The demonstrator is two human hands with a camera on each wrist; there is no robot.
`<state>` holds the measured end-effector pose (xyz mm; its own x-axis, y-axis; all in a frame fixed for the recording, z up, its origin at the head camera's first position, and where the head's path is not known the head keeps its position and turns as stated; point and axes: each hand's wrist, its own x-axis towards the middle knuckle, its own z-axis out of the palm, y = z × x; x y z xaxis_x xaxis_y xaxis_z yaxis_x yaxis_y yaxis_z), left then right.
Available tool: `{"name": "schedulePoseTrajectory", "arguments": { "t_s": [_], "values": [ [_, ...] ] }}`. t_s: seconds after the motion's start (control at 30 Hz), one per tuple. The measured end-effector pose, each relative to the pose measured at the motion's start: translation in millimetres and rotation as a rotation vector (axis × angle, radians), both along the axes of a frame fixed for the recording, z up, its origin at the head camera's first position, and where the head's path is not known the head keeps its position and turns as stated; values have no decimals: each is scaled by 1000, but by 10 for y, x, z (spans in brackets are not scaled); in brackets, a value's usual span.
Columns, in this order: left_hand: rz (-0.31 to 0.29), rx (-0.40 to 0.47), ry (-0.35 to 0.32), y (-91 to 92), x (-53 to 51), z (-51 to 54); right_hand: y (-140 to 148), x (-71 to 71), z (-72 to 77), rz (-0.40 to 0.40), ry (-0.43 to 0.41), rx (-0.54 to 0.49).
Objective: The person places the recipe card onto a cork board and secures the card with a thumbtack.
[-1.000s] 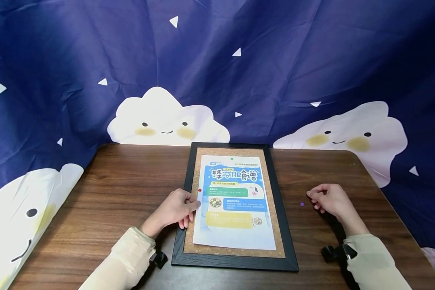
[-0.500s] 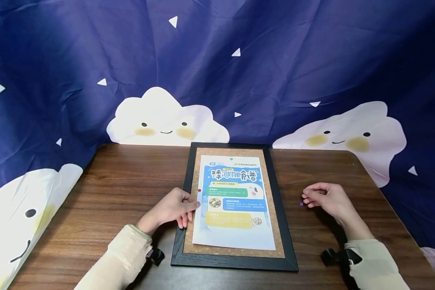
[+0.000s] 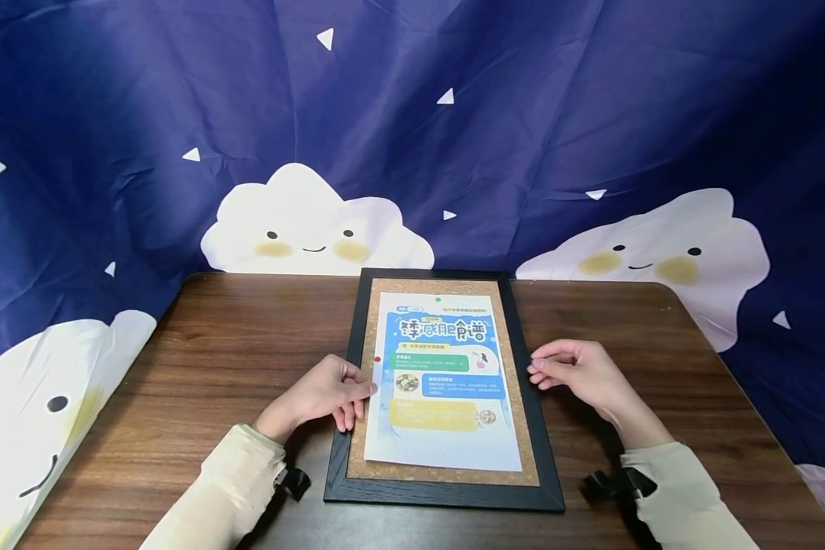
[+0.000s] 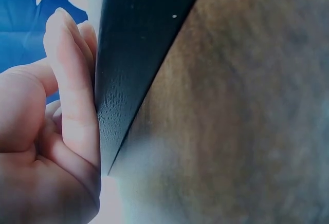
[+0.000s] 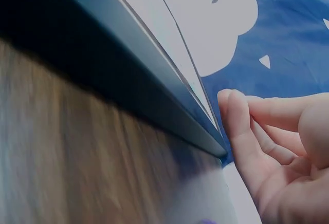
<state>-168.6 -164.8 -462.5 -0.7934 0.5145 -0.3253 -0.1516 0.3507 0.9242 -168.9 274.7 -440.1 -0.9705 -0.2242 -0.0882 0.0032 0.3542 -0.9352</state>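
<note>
A black-framed corkboard (image 3: 447, 496) lies flat on the wooden table, with a printed sheet of paper (image 3: 447, 451) over its cork. A green pushpin (image 3: 438, 299) sits at the sheet's top edge and a red one (image 3: 377, 359) at its left edge. My left hand (image 3: 326, 393) rests on the board's left side, thumb at the paper's edge and fingers loosely bent over the frame (image 4: 123, 75). My right hand (image 3: 584, 378) is beside the board's right edge, thumb and index fingertips together; whether they pinch something small is hidden. A purple thing (image 5: 207, 222) barely shows below it.
The brown wooden table (image 3: 247, 328) extends on both sides of the board. Behind it hangs a dark blue cloth (image 3: 385, 92) with smiling clouds and white triangles. Black wrist straps (image 3: 619, 483) sit at both cuffs.
My right hand has moved left, past the purple dot on the table and up to the board's right edge. The left hand has stayed nearly still on the frame.
</note>
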Motion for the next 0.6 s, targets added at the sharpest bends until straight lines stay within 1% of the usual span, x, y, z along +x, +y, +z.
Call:
{"name": "schedulePoseTrajectory", "arguments": {
  "t_s": [0.07, 0.17, 0.27, 0.43, 0.6],
  "values": [
    [-1, 0, -2, -9, -1, 1, -76, -32, -20, 38, -20, -14],
    [2, 0, -3, -16, -1, -1, -181, -90, -49, 88, -39, -4],
    [3, 2, 0, -14, -6, -8, -263, -142, -74, 115, -52, 13],
    [-7, 10, 0, 6, -9, -11, -345, -197, -86, 110, -96, 39],
    [6, 16, -7, 6, 0, -7, -393, -250, -57, 114, -120, 82]
  ]
}}
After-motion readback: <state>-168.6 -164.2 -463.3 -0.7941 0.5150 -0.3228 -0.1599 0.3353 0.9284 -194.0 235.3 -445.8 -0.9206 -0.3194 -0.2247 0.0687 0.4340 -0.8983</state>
